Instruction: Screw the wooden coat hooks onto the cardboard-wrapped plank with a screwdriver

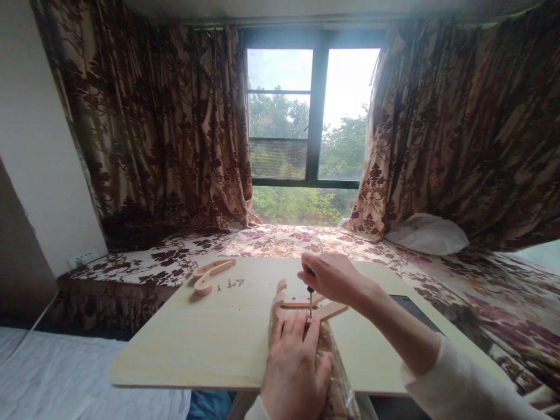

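Observation:
My right hand (330,277) is wrapped round the dark handle of a screwdriver (311,303), which stands upright. Its tip meets a light wooden curved hook piece (335,311) lying on a brown, plastic-wrapped board (336,356). My left hand (295,361) lies flat on the board with fingers spread, the fingertips touching the near edge of the wooden piece beside the screwdriver tip. Whether a screw sits under the tip is too small to tell. Farther left lie another curved wooden hook piece (203,284) and several small screws (236,283).
The pale wooden table (188,344) has rounded corners. A dark flat tablet-like object (413,312) lies at its right, partly behind my forearm. Beyond are a flower-patterned window seat (289,236), brown curtains (175,128), a window (317,116) and a white plastic bag (431,233).

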Demonstrator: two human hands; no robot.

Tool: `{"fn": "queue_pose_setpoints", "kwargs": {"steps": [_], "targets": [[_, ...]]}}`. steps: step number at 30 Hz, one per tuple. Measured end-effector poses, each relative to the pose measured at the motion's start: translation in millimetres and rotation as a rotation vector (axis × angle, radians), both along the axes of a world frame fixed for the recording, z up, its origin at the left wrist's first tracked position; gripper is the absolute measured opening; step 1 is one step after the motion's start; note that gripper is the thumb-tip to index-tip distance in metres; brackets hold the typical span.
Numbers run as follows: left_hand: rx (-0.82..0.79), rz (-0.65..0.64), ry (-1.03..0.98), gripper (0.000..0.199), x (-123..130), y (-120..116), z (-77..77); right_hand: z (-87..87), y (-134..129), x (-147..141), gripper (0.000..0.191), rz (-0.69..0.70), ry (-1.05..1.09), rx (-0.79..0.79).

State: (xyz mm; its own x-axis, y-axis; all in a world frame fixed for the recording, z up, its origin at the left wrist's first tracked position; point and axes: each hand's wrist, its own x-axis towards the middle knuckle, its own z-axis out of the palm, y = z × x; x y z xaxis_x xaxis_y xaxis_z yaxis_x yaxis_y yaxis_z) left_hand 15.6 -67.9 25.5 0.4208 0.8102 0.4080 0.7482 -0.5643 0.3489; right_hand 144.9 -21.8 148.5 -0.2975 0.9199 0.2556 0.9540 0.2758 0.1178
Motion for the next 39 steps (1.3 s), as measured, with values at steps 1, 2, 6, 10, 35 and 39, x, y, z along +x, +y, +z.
{"fn": "queue_pose_setpoints", "kwargs": {"steps": [1, 2, 6, 10, 35, 39], "targets": [[0.0, -0.003, 0.004, 0.054, 0, 0, -0.1, 1.1, -1, 2, 0.025, 0.011, -0.001, 0.003], [0.0, -0.006, 0.007, 0.055, 0, 1, -0.3, 2.0, -2, 4, 0.023, 0.025, -0.001, 0.004], [0.002, -0.008, 0.015, 0.055, 0, 2, -0.5, 1.3, -2, 10, 0.022, 0.055, -0.001, 0.005], [0.015, -0.006, 0.027, 0.054, 1, 2, 0.2, 0.2, -1, 11, 0.024, 0.014, -0.008, -0.005], [0.093, -0.016, 0.103, 0.051, 3, 3, 2.9, 9.8, -2, 13, 0.026, 0.078, 0.019, -0.129], [0.102, -0.02, 0.101, 0.051, 4, 2, 2.9, 6.0, 1, 11, 0.028, 0.023, 0.013, -0.114]]}}
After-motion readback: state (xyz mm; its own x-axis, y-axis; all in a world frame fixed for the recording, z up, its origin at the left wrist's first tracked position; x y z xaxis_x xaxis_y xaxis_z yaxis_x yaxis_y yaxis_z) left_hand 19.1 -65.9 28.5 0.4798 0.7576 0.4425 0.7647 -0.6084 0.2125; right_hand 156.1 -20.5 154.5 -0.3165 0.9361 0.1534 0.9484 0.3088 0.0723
